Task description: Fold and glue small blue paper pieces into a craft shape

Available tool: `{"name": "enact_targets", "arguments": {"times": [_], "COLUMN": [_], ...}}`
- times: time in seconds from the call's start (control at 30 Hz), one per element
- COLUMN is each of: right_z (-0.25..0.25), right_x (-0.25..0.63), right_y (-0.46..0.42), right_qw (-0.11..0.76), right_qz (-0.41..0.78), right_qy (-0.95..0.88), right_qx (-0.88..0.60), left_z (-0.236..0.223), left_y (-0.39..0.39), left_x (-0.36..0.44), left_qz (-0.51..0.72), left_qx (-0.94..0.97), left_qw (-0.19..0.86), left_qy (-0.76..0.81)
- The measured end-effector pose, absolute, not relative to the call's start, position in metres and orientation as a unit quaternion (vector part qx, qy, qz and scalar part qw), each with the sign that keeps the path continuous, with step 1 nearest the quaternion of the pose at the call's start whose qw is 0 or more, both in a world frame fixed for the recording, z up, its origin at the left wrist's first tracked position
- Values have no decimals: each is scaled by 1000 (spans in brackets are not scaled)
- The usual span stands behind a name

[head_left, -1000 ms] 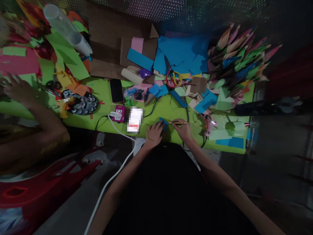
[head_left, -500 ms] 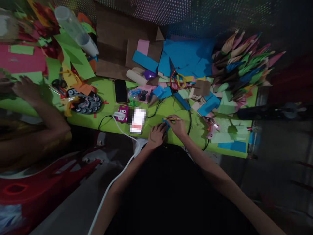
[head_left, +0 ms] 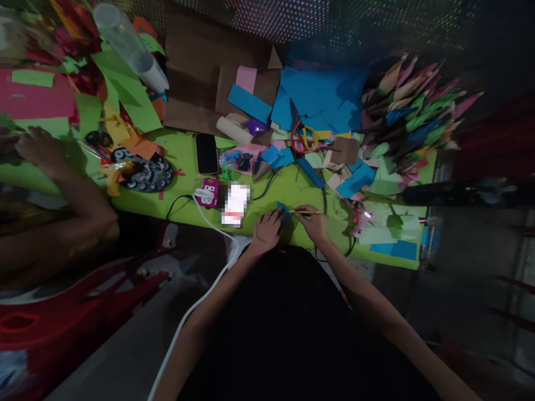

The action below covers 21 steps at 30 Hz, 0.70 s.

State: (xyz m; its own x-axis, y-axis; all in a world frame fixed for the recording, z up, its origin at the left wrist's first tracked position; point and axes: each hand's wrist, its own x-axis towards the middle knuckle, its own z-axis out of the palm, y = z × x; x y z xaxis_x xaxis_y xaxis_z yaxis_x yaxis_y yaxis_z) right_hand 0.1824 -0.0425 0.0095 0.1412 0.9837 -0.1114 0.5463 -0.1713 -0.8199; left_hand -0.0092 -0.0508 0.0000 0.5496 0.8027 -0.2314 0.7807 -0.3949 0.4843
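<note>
My left hand [head_left: 268, 227] lies flat with its fingers stretched forward, pressing a small piece of blue paper [head_left: 284, 211] onto the green tabletop. Part of that paper is hidden under the fingers. To its right, my right hand [head_left: 315, 223] is closed around a thin yellowish pencil [head_left: 306, 212]. The pencil lies almost level across the fingers, its left end close to the paper's right edge. Left of my left hand rests a lit phone [head_left: 236, 205] with a blurred-out screen. A pink glue gun [head_left: 358, 223] sits right of my right hand.
Red-and-yellow scissors [head_left: 304, 138] lie among paper scraps. Beyond are blue sheets [head_left: 326, 94], brown cardboard [head_left: 192, 72] and a pile of paper cones [head_left: 418, 111]. A dark phone [head_left: 207, 154] and a purple socket block [head_left: 208, 193] are left. Another person's hand [head_left: 39, 147] is far left.
My right hand and the pencil have shifted right, off the middle of the blue paper. My left hand stays on the paper. The other person's hand has moved slightly left.
</note>
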Motion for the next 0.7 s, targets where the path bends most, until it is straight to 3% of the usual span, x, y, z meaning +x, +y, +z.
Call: {"name": "enact_targets", "arguments": {"times": [0.7], "right_z": [7], "right_x": [157], "right_y": [-15], "right_qw": [324], "right_qz": [356], "right_qy": [-574], "right_qx": [-663], "left_z": [3], "left_y": [-49], "left_x": [-7], "left_qz": [15], "left_qx": [829], "left_qw": [290], "left_qy": [478]}}
